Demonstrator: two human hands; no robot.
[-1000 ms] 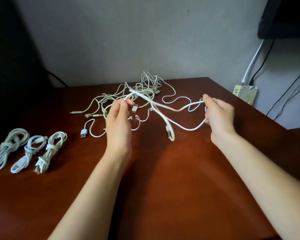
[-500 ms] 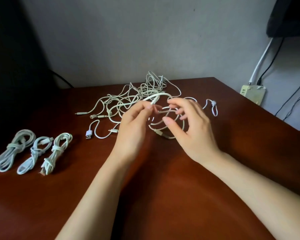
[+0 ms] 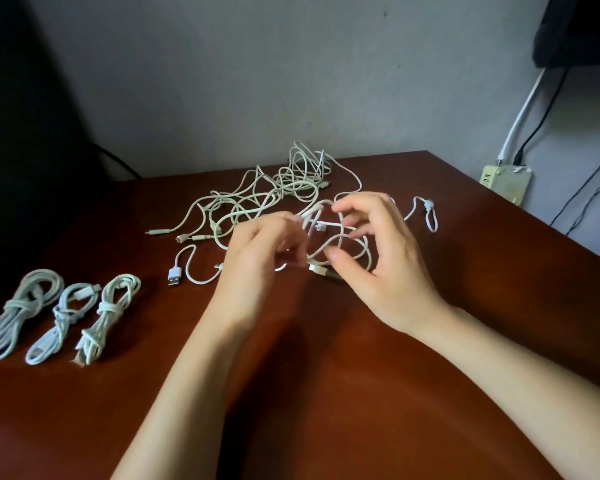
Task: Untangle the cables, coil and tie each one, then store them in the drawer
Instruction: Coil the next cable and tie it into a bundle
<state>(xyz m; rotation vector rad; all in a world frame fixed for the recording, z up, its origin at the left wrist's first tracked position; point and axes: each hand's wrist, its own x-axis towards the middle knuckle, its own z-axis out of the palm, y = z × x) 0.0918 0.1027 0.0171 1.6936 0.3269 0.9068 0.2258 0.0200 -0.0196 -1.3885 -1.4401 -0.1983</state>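
Cables: three tied bundles lie well left of the grip, and the tangle sits just beyond it. Coiling is in hand; the left hand pinches the white cable, blurred, and the right hand holds its loops, fingers spread. Next, I'd say: wrap the tail around and tie.

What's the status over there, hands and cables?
Left hand and right hand coiling one white cable. Three tied bundles aside. Tangled pile remains behind.
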